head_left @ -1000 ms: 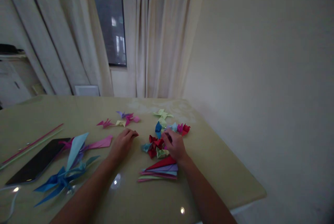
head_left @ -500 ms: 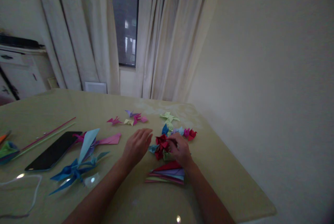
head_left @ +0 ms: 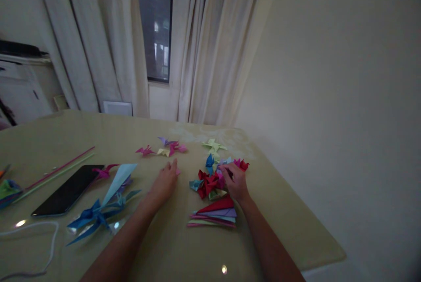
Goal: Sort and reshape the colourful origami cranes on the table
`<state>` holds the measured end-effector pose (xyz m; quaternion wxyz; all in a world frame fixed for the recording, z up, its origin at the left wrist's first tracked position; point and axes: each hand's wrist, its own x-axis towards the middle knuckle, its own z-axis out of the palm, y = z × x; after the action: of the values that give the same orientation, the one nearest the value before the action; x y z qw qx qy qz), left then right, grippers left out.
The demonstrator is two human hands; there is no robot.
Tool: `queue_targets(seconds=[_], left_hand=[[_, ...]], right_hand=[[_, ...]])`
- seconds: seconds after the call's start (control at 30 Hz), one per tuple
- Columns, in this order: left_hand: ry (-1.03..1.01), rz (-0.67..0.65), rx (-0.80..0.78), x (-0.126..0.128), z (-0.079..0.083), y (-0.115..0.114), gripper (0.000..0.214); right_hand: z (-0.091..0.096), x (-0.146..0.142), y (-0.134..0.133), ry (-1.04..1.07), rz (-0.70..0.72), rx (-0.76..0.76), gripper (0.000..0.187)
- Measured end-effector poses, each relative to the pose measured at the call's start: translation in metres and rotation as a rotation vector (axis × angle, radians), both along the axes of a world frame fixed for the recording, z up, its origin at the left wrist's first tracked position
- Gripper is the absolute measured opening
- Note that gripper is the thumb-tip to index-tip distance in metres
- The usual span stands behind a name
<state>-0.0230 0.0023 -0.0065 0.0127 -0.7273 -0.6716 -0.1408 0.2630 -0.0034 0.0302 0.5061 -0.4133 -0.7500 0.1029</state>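
Note:
My right hand [head_left: 236, 182] rests at the right side of a heap of small folded paper flowers [head_left: 210, 182], red, blue, green and lilac. Its fingers are curled and pinched among the flowers, and what they grip is hidden. My left hand [head_left: 166, 182] lies on the table [head_left: 184, 251] left of the heap, fingers stretched out and holding nothing. A small pink paper tip [head_left: 178, 171] shows at its fingertips. A flat stack of folded coloured papers [head_left: 213, 217], red on top, lies just in front of the heap.
A dark phone [head_left: 67, 190] and two thin straws [head_left: 59, 169] lie at the left. Long blue folded paper shapes [head_left: 98, 212] sit near my left forearm, with a white cable [head_left: 36, 251] beyond. Several small paper shapes [head_left: 164, 149] lie farther back. The table's right edge [head_left: 315, 233] is close.
My left hand has drawn back left from the heap and flattened on the table. The long pink folded paper beside the light blue one is no longer visible. My right hand shifted slightly up the heap.

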Motion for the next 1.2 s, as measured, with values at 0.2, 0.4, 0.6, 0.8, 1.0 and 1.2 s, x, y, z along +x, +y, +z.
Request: queue_targets(seconds=[0.2,0.4,0.6,0.8,1.0,1.2], left_hand=[[0.034,0.126,-0.067,-0.017,0.006,-0.004,0.035],[0.056,0.057,-0.096,-0.011,0.014,-0.008,0.03],[0.082,0.051,-0.061,-0.003,0.031,-0.014,0.036],[0.017,-0.006,0.086,0.018,0.035,-0.025,0.031],[-0.178,-0.542,0.502,0.061,0.023,-0.049,0.02],[-0.228,-0.735,0.487,0.084,0.01,-0.064,0.041]], right_hand=[[0.001,0.001,0.0,-0.024,0.012,0.0,0.031],[-0.001,-0.004,-0.003,-0.046,0.045,0.001,0.03],[-0.002,-0.007,-0.005,-0.054,0.052,-0.029,0.033],[-0.001,-0.009,-0.008,0.1,0.107,-0.074,0.048],[-0.003,-0.012,-0.014,0.328,0.265,-0.334,0.069],[0.008,-0.008,-0.012,0.527,0.256,-0.364,0.076]])
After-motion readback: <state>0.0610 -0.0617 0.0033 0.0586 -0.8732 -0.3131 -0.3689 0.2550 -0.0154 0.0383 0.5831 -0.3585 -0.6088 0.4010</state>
